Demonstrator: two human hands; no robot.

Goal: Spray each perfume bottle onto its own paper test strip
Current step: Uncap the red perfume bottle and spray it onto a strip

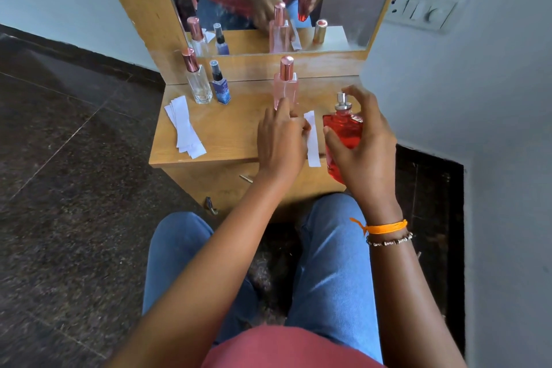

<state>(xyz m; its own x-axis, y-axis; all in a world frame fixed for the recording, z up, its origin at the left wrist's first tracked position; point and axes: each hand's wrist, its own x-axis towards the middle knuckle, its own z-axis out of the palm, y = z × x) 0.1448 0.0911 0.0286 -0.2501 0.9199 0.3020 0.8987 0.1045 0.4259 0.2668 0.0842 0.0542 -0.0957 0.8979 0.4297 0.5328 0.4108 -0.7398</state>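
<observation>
My right hand (363,146) grips a red perfume bottle (343,131) with a bare silver sprayer, held above the table's front right corner, forefinger arched over the nozzle. My left hand (282,137) pinches a white paper strip (312,140) just left of the red bottle. A pile of several paper strips (183,127) lies at the table's left. A clear bottle (198,81), a small blue spray bottle (220,85) and a pink bottle (286,85) with a rose cap stand at the back.
The small wooden dressing table (227,128) has a mirror (263,0) behind it. In the mirror a rose-gold cap (320,31) stands at the back right. A wall with a switch plate (424,13) is close on the right. My knees in jeans are below the table.
</observation>
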